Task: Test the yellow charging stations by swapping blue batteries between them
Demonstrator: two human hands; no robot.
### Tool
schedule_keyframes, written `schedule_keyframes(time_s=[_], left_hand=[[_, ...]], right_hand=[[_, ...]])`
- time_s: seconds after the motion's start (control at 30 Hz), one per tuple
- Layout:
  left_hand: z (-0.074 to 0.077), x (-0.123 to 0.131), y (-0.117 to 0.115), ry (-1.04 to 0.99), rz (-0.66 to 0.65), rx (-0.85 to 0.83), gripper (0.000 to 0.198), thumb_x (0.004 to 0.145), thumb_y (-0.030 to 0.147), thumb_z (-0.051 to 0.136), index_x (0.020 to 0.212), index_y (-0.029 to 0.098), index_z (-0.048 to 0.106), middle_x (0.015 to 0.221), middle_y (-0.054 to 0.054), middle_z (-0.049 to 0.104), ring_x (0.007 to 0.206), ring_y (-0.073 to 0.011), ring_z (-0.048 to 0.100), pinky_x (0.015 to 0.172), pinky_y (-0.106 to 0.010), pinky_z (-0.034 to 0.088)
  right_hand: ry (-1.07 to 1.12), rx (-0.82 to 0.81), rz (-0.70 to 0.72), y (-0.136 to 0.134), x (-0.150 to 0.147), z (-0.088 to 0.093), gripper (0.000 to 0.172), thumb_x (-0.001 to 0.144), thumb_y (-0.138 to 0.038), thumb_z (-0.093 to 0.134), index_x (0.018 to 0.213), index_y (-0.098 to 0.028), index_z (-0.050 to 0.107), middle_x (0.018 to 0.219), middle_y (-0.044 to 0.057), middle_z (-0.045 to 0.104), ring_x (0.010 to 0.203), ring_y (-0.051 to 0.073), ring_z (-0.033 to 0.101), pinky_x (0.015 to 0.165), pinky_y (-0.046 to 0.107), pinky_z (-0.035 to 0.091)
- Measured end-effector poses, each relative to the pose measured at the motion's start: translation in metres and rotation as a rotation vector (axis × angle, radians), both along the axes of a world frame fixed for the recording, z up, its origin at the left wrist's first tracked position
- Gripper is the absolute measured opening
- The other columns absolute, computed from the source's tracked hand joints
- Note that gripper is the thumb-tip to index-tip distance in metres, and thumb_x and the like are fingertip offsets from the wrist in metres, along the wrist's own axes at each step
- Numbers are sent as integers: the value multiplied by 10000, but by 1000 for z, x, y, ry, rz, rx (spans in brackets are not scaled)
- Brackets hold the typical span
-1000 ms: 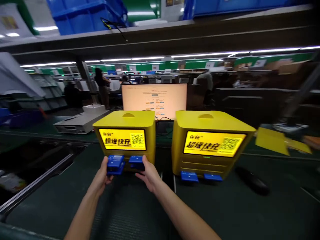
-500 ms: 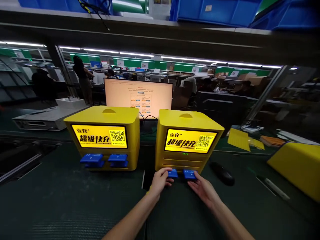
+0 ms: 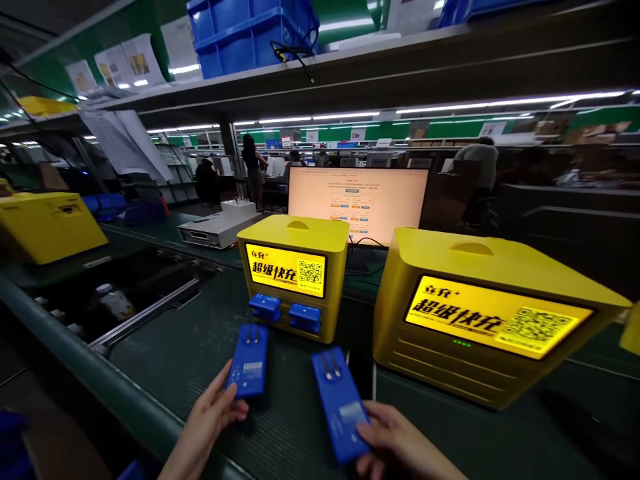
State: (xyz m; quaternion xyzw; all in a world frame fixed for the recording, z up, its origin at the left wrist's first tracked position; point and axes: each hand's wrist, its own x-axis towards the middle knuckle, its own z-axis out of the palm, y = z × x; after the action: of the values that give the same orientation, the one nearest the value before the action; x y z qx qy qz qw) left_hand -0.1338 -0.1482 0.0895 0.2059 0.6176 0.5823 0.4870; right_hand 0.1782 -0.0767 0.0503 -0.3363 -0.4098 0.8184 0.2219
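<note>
My left hand (image 3: 219, 407) is closed on a blue power bank (image 3: 249, 360), a flat slab with short metal contacts or cables at its top end. A second blue power bank (image 3: 340, 403) of the same kind is gripped by my right hand (image 3: 390, 433), thumb on its face. Both are held off the green mat, tilted toward me. Behind them stands a yellow charging cabinet (image 3: 295, 230) with a lit screen and two blue power banks (image 3: 305, 317) sticking out of its front. The other yellow cabinet (image 3: 465, 260), on the right, shows closed slots and small green lights.
A lit monitor (image 3: 357, 193) stands behind the cabinets, with a grey metal device (image 3: 213, 230) left of it. Farther left are another yellow cabinet (image 3: 47, 227) and a bottle (image 3: 114, 303) beside a metal rail. Blue bins (image 3: 255, 40) sit on the overhead shelf. People work in the background.
Both power banks have come out of the right cabinet's lower front, one in each hand. My hands have moved left, in front of the left cabinet, and my view has swung left.
</note>
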Motion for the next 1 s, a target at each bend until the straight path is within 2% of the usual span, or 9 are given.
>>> schedule_keyframes(time_s=[0.07, 0.17, 0.33, 0.43, 0.57, 0.67, 0.83, 0.93, 1.0], left_hand=[[9, -20, 14, -33, -110, -6, 966, 637, 351, 771, 1411, 147, 231, 637, -19, 621, 598, -161, 589, 593, -262, 515], [9, -37, 32, -84, -251, -7, 832, 703, 268, 731, 1390, 142, 279, 680, -35, 626, 591, -144, 586, 576, -244, 509], [-7, -23, 66, -61, 81, 97, 484, 760, 123, 616, 1211, 143, 442, 827, -69, 610, 742, -160, 640, 715, -265, 532], [-12, 9, 83, 362, 134, 291, 236, 797, 180, 540, 1033, 186, 522, 1012, -81, 534, 894, -197, 611, 789, -323, 516], [-5, 44, 104, 1231, -436, 503, 223, 872, 271, 406, 924, 202, 611, 933, -86, 558, 908, -235, 539, 837, -391, 446], [2, 48, 117, 1524, -499, 555, 268, 885, 288, 373, 909, 185, 619, 879, -96, 576, 851, -243, 532, 783, -384, 422], [25, 51, 134, 1451, -452, 605, 256, 832, 429, 481, 834, 212, 616, 853, -76, 602, 816, -235, 565, 745, -317, 410], [69, 89, 150, 1179, -515, 572, 304, 769, 510, 543, 783, 216, 621, 817, -59, 617, 778, -236, 575, 731, -302, 424], [105, 132, 167, 889, -514, 591, 416, 743, 510, 587, 1024, 205, 615, 1068, -77, 619, 992, -261, 554, 899, -324, 394]], right_hand=[[14, -9, 0, 6, -55, 12, 479, 656, -421, 766, 961, -98, 587, 801, 96, 667, 608, 160, 651, 453, 149, 480], [43, -112, -228, 3, -112, 11, 567, 618, -468, 781, 997, -110, 557, 823, 87, 666, 686, 179, 662, 548, 187, 526], [220, -170, -578, 22, -148, 5, 701, 446, -429, 863, 987, -144, 521, 827, 79, 664, 809, 236, 657, 731, 297, 545], [274, -126, -763, 37, -141, 8, 714, 399, -337, 874, 993, -178, 510, 892, 48, 657, 983, 228, 606, 886, 284, 480], [142, -42, -643, 22, -93, -5, 734, 468, -355, 860, 1079, -160, 504, 961, 88, 651, 964, 246, 608, 825, 317, 493], [19, 61, -669, 5, -24, -10, 694, 524, -433, 827, 1087, -159, 528, 942, 96, 655, 880, 249, 623, 715, 326, 504], [-326, 475, -1097, 8, 116, 47, 642, 559, -572, 760, 1043, -195, 572, 970, 90, 644, 957, 279, 576, 746, 345, 482], [-411, 713, -1277, 34, 165, 109, 602, 684, -564, 679, 1177, -254, 524, 1224, 48, 543, 1157, 245, 459, 909, 313, 408], [-316, 724, -1229, 61, 174, 147, 543, 760, -530, 618, 1222, -265, 510, 1312, 15, 481, 1210, 231, 411, 943, 294, 384]])
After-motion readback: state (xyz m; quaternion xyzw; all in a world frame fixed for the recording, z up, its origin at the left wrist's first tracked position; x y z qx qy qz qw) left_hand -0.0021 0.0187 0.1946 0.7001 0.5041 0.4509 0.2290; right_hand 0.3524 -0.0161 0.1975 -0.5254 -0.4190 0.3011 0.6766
